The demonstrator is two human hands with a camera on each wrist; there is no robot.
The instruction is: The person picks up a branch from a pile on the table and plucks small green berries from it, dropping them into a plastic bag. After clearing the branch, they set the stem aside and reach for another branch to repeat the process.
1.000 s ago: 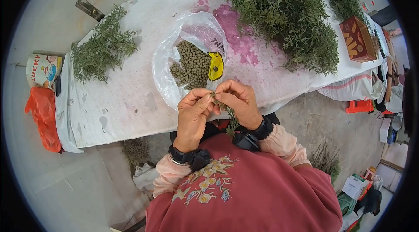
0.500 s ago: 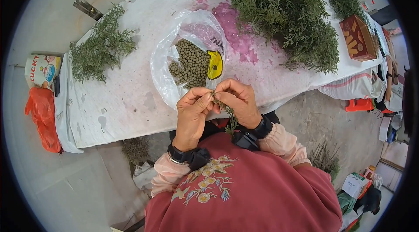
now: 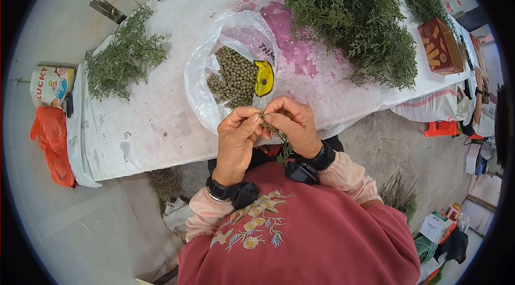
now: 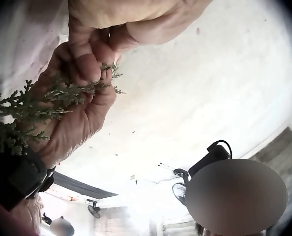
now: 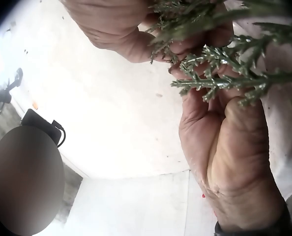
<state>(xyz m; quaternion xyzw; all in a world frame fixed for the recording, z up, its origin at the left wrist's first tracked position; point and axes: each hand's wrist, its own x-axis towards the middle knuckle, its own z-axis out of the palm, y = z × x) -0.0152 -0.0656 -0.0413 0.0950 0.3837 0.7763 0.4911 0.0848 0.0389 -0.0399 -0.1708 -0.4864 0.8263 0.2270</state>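
Above the table's near edge, both hands meet at a green conifer sprig [image 3: 284, 148]. My left hand [image 3: 236, 143] pinches its tip between thumb and fingers. Right beside it, my right hand [image 3: 298, 129] grips the sprig with thumb and curled fingers, and its leafy end hangs below the palm. Scale-like green leaves of the sprig [image 5: 224, 81] show up close in the right wrist view. Fingers cover the pinched spot. Just beyond the hands lies an open clear plastic bag [image 3: 201, 94] of small brownish-green round pellets or seed cones [image 3: 236, 78], with a yellow packet [image 3: 264, 79] inside.
A large heap of conifer branches [image 3: 343, 22] lies at the table's far right, a smaller bunch [image 3: 126, 54] at the left. Beyond the heap stands a red-brown box [image 3: 440, 49]. A red plastic bag [image 3: 51, 145] hangs by the left end of the white-covered table [image 3: 150, 140].
Both hands stay at the same spot with the sprig between them, almost unmoved. The table scene shifts very slightly in view.
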